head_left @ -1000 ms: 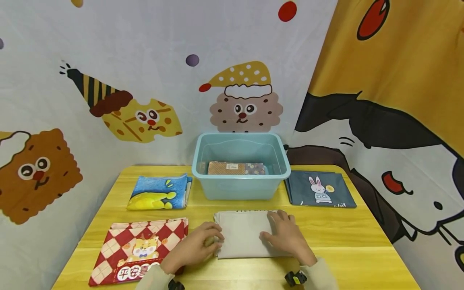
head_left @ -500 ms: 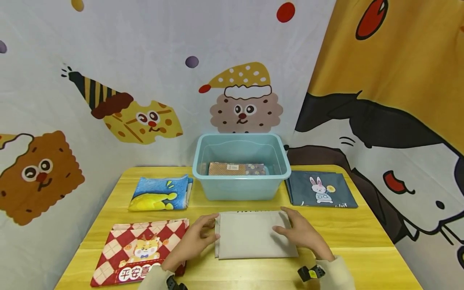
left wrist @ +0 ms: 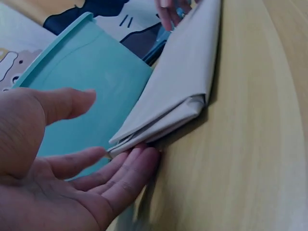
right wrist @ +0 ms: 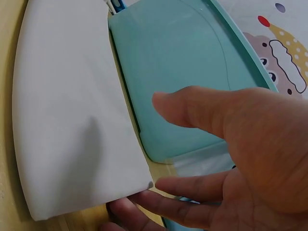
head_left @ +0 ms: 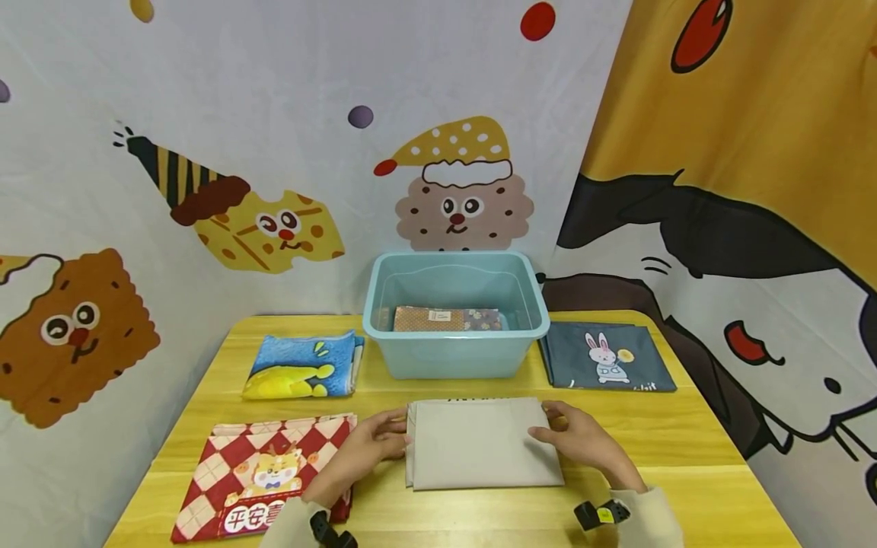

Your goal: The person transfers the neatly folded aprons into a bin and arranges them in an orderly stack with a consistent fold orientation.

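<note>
- Left hand (head_left: 375, 443) and right hand (head_left: 581, 440) spread loosely, thumbs raised, fingertips touching the folded grey cloth's (head_left: 483, 447) side edges, neither pinching.
- It lies near-centre, long axis left-right, lettering far.
- Yellow wooden table (head_left: 685, 476); blue bin (head_left: 452, 358) beyond; cartoon hangings (head_left: 260, 68) behind.

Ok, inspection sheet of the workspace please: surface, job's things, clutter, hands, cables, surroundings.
Surface: table, yellow, wood grain.
Job's things: folded grey cloth, in front of the blue bin.
Clutter: red checked cloth and blue-yellow cloth on the left, dark rabbit cloth on the right; patterned fabric inside the bin.
Left hand: fingers touching the grey cloth's left edge, thumb apart.
Right hand: fingers at its right edge, thumb apart.
Cables: nothing seen.
Surroundings: printed curtain behind.
</note>
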{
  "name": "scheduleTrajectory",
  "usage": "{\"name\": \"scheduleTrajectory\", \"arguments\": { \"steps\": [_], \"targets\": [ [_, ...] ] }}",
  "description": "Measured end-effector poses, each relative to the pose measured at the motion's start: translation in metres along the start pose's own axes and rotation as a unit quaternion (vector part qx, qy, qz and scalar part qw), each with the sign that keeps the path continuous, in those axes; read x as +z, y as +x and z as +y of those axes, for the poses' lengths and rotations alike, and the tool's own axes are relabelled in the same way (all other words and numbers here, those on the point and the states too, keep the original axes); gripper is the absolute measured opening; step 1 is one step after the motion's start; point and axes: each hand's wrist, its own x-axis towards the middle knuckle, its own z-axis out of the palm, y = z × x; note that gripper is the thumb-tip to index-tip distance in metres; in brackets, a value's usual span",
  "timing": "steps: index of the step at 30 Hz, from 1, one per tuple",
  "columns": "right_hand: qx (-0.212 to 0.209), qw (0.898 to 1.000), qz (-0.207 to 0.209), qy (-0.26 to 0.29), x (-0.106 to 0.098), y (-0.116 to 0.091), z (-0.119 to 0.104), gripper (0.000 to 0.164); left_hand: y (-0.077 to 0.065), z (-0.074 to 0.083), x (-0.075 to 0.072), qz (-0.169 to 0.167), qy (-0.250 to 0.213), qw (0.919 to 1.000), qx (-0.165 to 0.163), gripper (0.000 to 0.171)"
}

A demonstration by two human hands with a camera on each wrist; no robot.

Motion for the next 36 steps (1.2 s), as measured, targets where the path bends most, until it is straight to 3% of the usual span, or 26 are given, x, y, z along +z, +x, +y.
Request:
{"name": "scheduleTrajectory", "arguments": {
  "steps": [5, 10, 26, 31, 36],
  "targets": [
    [0.015, 1.000, 0.002, -0.006, 0.001, 0.002, 0.002, 0.077, 0.000, 0.002, -0.003, 0.000, -0.042, 0.9978, -0.050, 0.060],
    [0.034, 0.999, 0.007, -0.004, 0.002, 0.005, 0.001, 0.078, 0.000, 0.005, -0.001, 0.002, -0.041, 0.9959, -0.080, 0.060],
    [0.091, 0.996, -0.004, 0.012, 0.006, 0.004, -0.007, 0.077, 0.001, 0.011, 0.018, 0.050, 0.079, 0.9924, -0.079, 0.037],
    [0.092, 0.996, 0.000, 0.005, 0.006, 0.004, -0.009, 0.072, 0.001, 0.013, 0.022, 0.055, 0.070, 0.9943, -0.060, 0.041],
    [0.093, 0.996, 0.004, 0.011, 0.008, 0.006, -0.008, 0.059, 0.001, 0.014, 0.022, 0.042, 0.037, 0.9963, -0.065, 0.049]
  ]
}}
